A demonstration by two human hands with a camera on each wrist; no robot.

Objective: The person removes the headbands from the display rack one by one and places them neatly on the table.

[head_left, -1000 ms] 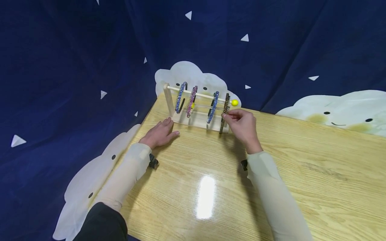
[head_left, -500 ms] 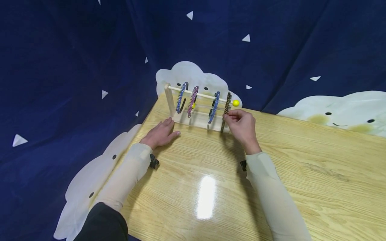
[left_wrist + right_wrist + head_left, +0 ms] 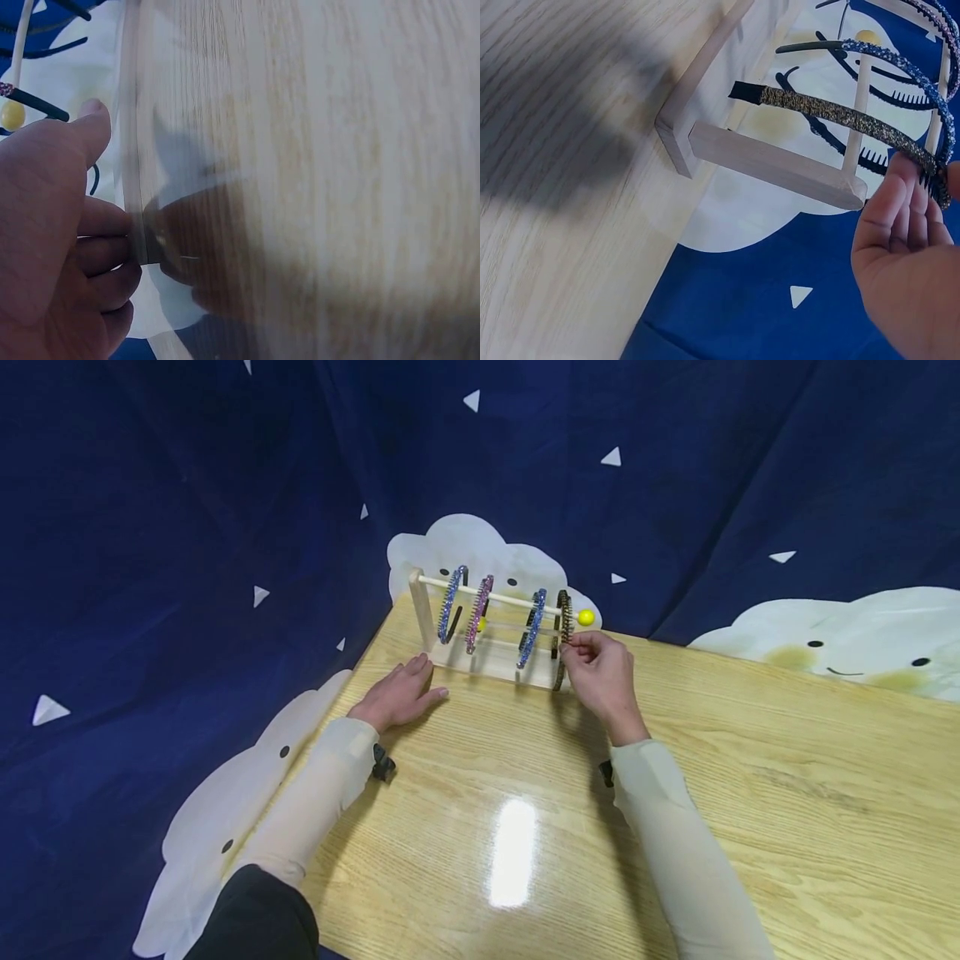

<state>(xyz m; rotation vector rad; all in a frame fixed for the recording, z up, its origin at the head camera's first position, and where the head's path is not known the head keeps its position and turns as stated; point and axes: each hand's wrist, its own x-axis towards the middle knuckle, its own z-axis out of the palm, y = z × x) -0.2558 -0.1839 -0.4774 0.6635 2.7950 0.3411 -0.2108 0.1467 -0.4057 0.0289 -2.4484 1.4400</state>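
Note:
My right hand (image 3: 603, 677) pinches a dark gold glitter headband (image 3: 566, 620) that hangs at the right end of a wooden rack (image 3: 491, 658). In the right wrist view, the fingers and thumb of this hand (image 3: 911, 240) meet on the band, whose black tip points toward the rack's base. Farther left on the rod hang a blue glitter headband (image 3: 533, 628), a pink one (image 3: 478, 614) and another blue one (image 3: 450, 605), all with comb teeth. Fingers straight, my left hand (image 3: 397, 693) touches the left end of the rack's base; in its wrist view, the fingertips press its edge.
A yellow ball (image 3: 586, 617) caps the front rod, and a second yellow ball (image 3: 482, 624) shows behind the headbands. The rack stands near the far left corner of the wooden table (image 3: 750, 827). Behind it hangs a dark blue curtain (image 3: 675, 493) with white clouds and triangles.
The dark gold headband has turned a little on the rod, so both its arms now show. My right hand has shifted slightly with it. The left hand stays in place.

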